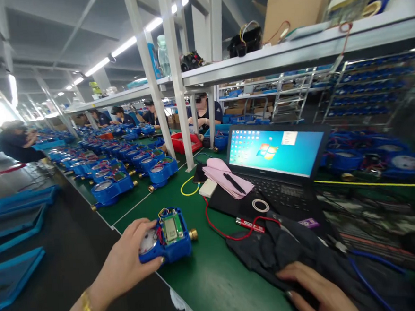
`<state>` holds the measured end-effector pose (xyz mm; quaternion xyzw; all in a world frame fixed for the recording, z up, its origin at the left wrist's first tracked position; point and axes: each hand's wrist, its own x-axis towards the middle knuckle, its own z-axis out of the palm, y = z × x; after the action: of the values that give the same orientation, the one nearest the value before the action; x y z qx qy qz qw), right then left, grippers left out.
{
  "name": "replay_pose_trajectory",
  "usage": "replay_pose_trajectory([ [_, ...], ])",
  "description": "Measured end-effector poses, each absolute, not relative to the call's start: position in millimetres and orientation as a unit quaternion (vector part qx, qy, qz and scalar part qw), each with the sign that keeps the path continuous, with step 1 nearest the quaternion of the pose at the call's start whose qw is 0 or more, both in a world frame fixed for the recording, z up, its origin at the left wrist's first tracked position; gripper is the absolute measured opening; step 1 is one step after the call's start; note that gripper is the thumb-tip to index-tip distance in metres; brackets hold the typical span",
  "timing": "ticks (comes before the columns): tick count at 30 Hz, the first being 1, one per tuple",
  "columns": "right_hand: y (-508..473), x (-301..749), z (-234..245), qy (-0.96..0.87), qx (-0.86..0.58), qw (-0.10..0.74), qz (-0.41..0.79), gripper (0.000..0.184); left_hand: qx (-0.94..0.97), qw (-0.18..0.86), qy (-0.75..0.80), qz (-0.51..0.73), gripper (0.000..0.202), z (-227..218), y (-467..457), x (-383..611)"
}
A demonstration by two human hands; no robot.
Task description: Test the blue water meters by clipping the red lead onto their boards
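Note:
My left hand point(129, 255), with a gold band at the wrist, is closed around one end of a blue water meter point(182, 252) at the green bench's front edge. The meter's lid is off, so a green circuit board with a small grey display, thin coloured wires and a round dial show. A brass fitting sticks out on its right side. My right hand point(316, 290) lies on a dark grey cloth point(271, 250) at the lower right, fingers stretched and apart. The frame's bottom edge cuts off part of that hand.
An open laptop point(274, 151) stands behind the cloth, with a pink cloth point(226, 175), black pen, tape ring point(260, 205) and red battery point(250, 225) around it. A red wire point(215, 226) curves nearby. Rows of blue meters point(113, 181) fill the bench's left. Co-workers sit farther back.

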<state>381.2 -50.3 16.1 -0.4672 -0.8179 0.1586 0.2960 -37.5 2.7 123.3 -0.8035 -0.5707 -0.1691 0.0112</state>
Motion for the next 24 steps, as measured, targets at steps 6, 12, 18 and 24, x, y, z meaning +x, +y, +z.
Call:
replay_pose_trajectory([
  [6,-55.2,367.1,32.4,-0.794,-0.508,0.274,0.189,0.022,-0.848,-0.011,-0.498,-0.180,0.065,114.4,-20.3,6.6],
  [12,-48.8,369.1,64.8,-0.790,-0.539,0.244,0.161,0.024,-0.873,-0.077,-0.448,-0.179,0.071,112.8,-19.6,52.0],
  [18,-2.3,391.1,100.6,-0.723,-0.657,0.198,0.078,0.022,-0.872,-0.135,-0.448,-0.147,0.079,131.7,-26.9,66.0],
  [24,27.8,380.4,85.7,-0.694,-0.712,0.095,0.057,0.015,-0.868,-0.131,-0.449,-0.168,0.091,143.4,-33.4,82.9],
])
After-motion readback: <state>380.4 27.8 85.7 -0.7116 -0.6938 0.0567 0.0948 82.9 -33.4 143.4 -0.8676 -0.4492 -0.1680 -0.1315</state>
